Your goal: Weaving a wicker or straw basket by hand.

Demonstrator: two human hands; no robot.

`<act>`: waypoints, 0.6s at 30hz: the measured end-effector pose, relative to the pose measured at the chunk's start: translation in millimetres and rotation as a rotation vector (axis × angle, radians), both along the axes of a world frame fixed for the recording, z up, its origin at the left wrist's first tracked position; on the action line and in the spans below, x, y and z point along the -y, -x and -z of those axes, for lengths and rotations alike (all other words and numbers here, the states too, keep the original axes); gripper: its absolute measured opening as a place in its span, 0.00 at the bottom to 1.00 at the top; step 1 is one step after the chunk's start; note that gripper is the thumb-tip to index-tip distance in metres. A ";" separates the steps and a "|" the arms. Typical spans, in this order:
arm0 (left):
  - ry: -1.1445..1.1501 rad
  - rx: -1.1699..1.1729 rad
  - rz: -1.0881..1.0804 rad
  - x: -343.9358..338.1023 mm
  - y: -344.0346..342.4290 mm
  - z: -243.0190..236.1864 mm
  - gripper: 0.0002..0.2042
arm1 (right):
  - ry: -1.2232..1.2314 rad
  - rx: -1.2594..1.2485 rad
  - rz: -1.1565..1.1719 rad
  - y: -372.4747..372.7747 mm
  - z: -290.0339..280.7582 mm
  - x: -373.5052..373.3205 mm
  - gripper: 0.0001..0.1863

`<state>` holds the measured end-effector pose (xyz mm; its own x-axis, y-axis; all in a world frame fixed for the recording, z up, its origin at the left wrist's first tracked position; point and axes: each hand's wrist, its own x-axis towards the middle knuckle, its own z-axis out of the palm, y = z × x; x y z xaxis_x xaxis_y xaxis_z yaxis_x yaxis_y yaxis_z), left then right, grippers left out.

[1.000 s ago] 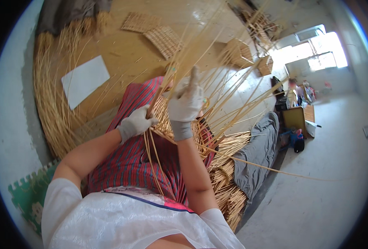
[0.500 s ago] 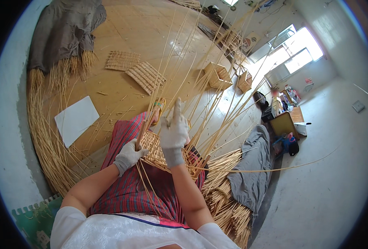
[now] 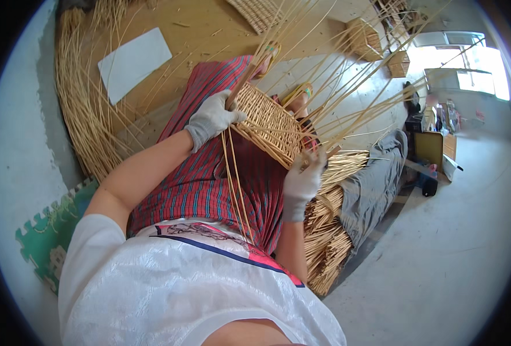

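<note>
A half-woven wicker basket (image 3: pixel 270 118) rests across my lap, with long loose rods fanning out from its far side. My left hand (image 3: pixel 214 117), in a pale work glove, is closed on its left corner beside an upright wooden stick (image 3: pixel 244 82). Two or three thin strands (image 3: pixel 234 179) hang down from that corner over the striped cloth (image 3: pixel 209 179) on my legs. At the basket's right corner is my gloved right hand (image 3: pixel 302 181), fingers curled and slightly blurred. What those fingers pinch is hidden. A second stick end (image 3: pixel 334 151) pokes out just beyond them.
To my right lies a bundle of cut rods (image 3: pixel 327 254) partly under a grey cloth (image 3: pixel 376 173). Long rods (image 3: pixel 85 109) and a white sheet (image 3: pixel 134 63) are on the left. Finished baskets (image 3: pixel 364 39) and a woven panel (image 3: pixel 258 14) sit ahead.
My right hand has come down from its raised position above the basket to the right corner. The left hand keeps its hold. The whole view has shifted downward and to the left.
</note>
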<state>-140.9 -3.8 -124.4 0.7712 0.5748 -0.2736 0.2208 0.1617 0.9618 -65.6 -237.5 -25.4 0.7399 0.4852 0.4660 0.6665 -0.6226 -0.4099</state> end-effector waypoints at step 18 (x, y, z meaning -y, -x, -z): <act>0.017 -0.026 0.117 -4.8 5.1 -9.1 0.14 | 0.262 -0.368 -0.197 -55.3 -0.8 -162.7 0.17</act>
